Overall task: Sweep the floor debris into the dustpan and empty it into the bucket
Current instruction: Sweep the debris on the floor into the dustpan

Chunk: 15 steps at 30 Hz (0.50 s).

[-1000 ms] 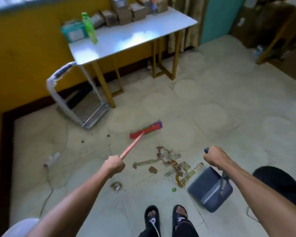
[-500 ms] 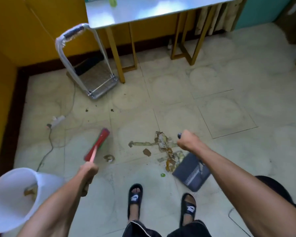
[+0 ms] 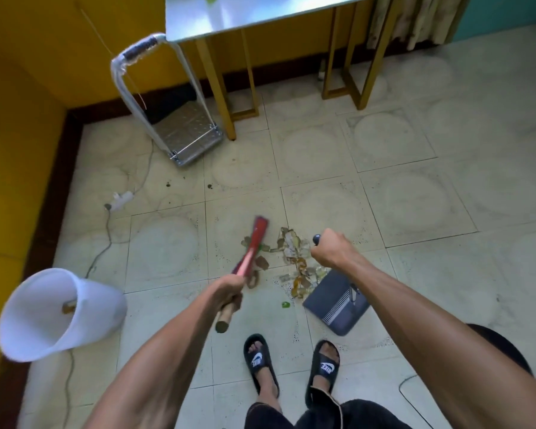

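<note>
Brown and clear scraps of debris (image 3: 293,255) lie scattered on the floor tiles just ahead of my feet. My left hand (image 3: 229,289) grips the pink handle of a broom (image 3: 256,243), whose red head sits at the left edge of the scraps. My right hand (image 3: 330,250) holds the upright handle of a dark grey dustpan (image 3: 334,301), which rests on the floor with its mouth against the right side of the pile. A white bucket (image 3: 54,314) stands at the left, with something small and brown inside.
A folded metal trolley (image 3: 171,119) leans near a table with yellow legs (image 3: 226,97) by the yellow wall. A power strip and its cable (image 3: 119,201) trail across the floor toward the bucket. A small green scrap (image 3: 286,304) lies by my sandals. A dark object (image 3: 502,345) sits at right.
The broom head has swung from the left side rightward onto the left edge of the debris. The view has tilted down, and the bucket now shows more fully.
</note>
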Available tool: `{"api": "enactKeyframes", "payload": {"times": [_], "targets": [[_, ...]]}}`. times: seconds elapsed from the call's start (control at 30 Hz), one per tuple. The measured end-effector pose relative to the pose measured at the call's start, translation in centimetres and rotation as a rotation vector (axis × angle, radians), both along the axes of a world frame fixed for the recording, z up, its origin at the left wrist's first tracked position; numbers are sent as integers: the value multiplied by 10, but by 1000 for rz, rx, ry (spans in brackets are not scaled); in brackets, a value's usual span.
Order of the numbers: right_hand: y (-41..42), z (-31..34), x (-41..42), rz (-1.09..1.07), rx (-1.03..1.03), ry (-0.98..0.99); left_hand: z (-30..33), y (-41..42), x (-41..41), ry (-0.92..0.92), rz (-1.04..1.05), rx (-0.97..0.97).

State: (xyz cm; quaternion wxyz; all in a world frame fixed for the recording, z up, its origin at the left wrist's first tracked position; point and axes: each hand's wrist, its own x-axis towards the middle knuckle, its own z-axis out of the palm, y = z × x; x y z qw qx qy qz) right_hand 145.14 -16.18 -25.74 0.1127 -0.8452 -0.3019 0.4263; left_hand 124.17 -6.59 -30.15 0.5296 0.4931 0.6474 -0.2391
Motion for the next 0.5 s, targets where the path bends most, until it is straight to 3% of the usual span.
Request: {"api": "enactKeyframes", "payload": {"times": [0.1, 0.27, 0.5], "targets": [[-14, 10, 5, -9, 12, -8, 20, -31, 27, -112, 39, -21], [-36, 25, 16, -61, 8, -71, 49, -35, 43, -140, 107, 12], [-58, 29, 25, -191, 56, -88, 49, 5, 38, 57, -237, 299]]}}
